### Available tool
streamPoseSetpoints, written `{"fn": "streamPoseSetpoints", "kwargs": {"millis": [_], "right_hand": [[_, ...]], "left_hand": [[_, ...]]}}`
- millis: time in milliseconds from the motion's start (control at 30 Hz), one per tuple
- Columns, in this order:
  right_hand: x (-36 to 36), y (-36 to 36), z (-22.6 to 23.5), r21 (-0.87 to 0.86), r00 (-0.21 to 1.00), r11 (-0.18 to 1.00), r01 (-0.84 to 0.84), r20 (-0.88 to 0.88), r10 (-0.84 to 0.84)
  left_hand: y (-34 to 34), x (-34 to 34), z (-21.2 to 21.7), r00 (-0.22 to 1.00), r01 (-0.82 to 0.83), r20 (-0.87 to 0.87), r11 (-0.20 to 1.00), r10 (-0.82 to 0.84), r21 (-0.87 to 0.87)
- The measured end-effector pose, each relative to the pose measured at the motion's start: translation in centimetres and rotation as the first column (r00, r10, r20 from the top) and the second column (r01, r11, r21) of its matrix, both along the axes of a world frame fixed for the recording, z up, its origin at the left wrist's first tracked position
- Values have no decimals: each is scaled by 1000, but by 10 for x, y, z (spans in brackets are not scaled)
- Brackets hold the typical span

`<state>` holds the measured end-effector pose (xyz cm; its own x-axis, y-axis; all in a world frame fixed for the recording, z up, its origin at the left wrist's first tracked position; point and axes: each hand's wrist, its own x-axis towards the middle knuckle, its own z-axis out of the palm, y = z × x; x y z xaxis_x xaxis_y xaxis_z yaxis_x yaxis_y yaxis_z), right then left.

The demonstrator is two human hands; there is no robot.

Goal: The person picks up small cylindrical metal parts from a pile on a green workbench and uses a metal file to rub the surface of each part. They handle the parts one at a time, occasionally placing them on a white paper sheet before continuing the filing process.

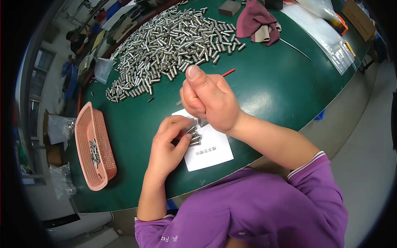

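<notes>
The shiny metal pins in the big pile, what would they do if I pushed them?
The metal pins would probably roll or slide apart, since they look like little round cylinders lying loose on the smooth green table. They may feel heavy for their size, because they look like metal, and perhaps a bit slippery, judging by their shiny sides.

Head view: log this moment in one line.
left hand: at pins on paper; right hand: closed, raised; pin pile: beyond; pink basket: left
</notes>
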<state>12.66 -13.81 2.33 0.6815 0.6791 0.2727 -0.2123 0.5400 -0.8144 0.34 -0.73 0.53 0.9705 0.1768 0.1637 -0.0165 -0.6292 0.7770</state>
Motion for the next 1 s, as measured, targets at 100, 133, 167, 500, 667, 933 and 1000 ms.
{"fn": "streamPoseSetpoints", "kwargs": {"millis": [100, 133, 167, 500, 667, 933, 1000], "right_hand": [[-1, -2, 4, -18, 1000, 1000, 9, 1, -9], [-2, -3, 6, -21, 1000, 1000, 7, -4, -7], [-3, -4, 6, -22, 1000, 1000, 6, -7, -6], [-3, -2, 5, -3, 1000, 1000, -11, 8, 11], [-5, 0, 5, 9, 1000, 1000, 7, 27, -7], [-6, -1, 5, 2, 1000, 1000, 1, 21, -1], [-7, -1, 4, 3, 1000, 1000, -11, -2, 11]], "left_hand": [[3, 1, -2, 998, 49, -53, 997, -46, 55], [3, 1, -3, 997, 29, -75, 998, -26, 50], [2, 1, -4, 995, 10, -96, 999, -5, 47], [2, 3, -9, 996, -39, -80, 999, 39, 3], [2, 4, -10, 995, -58, -85, 998, 56, -16], [0, 2, -11, 994, -67, -90, 997, 64, -35], [0, 3, -12, 993, -67, -100, 997, 62, -46]]}}
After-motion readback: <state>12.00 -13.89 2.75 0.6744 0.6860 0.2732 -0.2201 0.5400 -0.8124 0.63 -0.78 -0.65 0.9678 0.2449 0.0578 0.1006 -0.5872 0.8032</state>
